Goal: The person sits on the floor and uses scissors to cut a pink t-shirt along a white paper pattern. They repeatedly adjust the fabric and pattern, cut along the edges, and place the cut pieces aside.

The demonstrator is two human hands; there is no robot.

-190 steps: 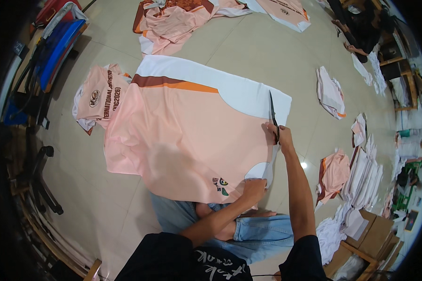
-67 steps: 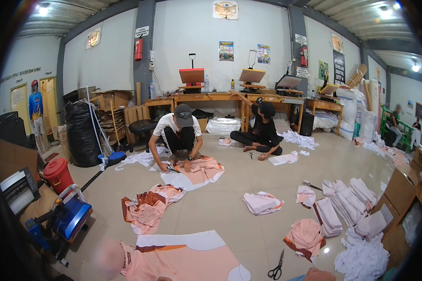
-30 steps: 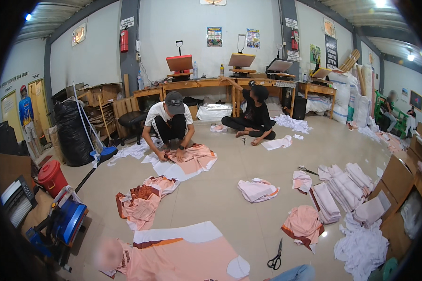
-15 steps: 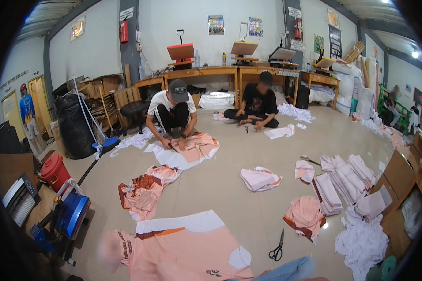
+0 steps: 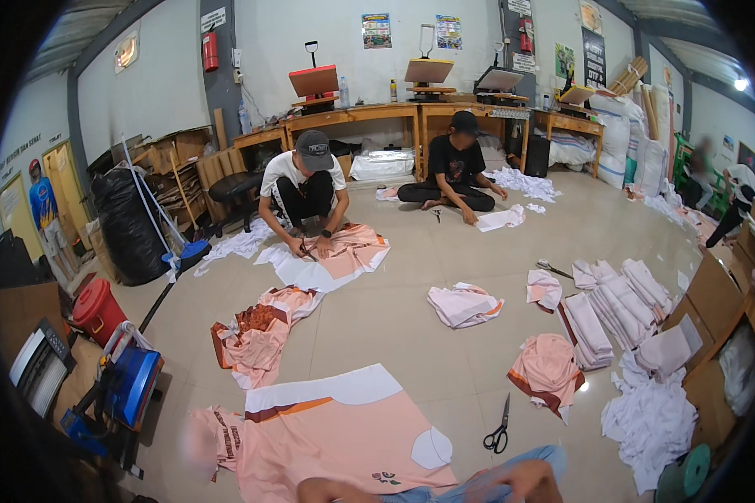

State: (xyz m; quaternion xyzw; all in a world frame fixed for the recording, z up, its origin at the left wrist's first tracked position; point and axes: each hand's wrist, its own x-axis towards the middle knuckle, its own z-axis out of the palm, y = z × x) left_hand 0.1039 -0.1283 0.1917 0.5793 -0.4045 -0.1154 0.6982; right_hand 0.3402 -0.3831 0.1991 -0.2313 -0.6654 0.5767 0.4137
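A large pink fabric panel (image 5: 335, 444) with white margins and an orange and maroon band lies flat in front of me. My left hand (image 5: 337, 490) is at the panel's near edge, cut off by the lower rim, its fingers not clearly visible. My right hand (image 5: 524, 481) is over my denim-covered leg (image 5: 549, 457); blur and the picture's edge hide its fingers. I see nothing held in either hand. Black-handled scissors (image 5: 497, 432) lie on the floor beyond my right hand. A smaller printed pink piece (image 5: 218, 436) lies at the panel's left.
Crumpled pink fabric (image 5: 260, 339), a pink bundle (image 5: 547, 373), folded stacks (image 5: 625, 306) and white scraps (image 5: 650, 427) lie around. One person (image 5: 310, 184) cuts pink cloth; another person (image 5: 457, 168) sits by a white piece. Heat presses (image 5: 315, 82) stand on tables; a blue-plated machine (image 5: 132, 381) is left.
Both my hands have come further into view at the lower edge. The seated person in black now reaches to the white piece. The view has shifted slightly.
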